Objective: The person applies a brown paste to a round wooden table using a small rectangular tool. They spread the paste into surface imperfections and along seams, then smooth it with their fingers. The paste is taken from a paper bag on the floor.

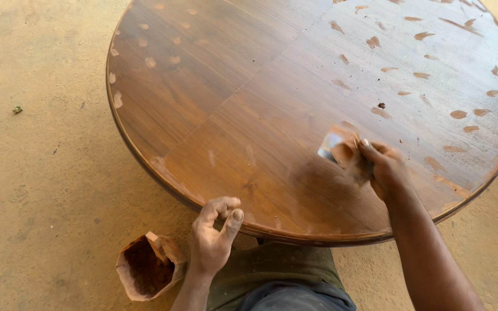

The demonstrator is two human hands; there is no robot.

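Filler in pale tan spots (458, 114) was seen dabbed over a round wooden tabletop (249, 103), mostly on its far right part and along the far left edge. The tabletop was made of dark brown boards, and a joint line ran across it from the upper right toward the lower left. A darker, smeared patch (318, 178) was visible on the wood just beside the right hand.

The right hand (384, 170) was placed on the tabletop, near the right front part of it. A small flat scraper (336, 150) with a shiny metal blade was grasped by its fingers, and the blade was covered partly with tan paste. The blade was pressed flat or almost flat against the wood; the exact angle could not be told because of blur.

The left hand (214, 236) was rested on the near rim of the tabletop. Nothing was held in it. Its fingers were curled loosely over the edge and the thumb was raised upward, so the hand was half closed but empty.

A torn paper bag (148, 266) with reddish-brown powder inside was lying on the ground, just beside the left wrist and below the rim of the table. The bag was open at the top and was tilted toward the camera.

The ground (41, 144) around the table was sandy and yellowish. A part of grey-green clothing (283, 276) of the person was seen below the near edge of the tabletop, between both arms.
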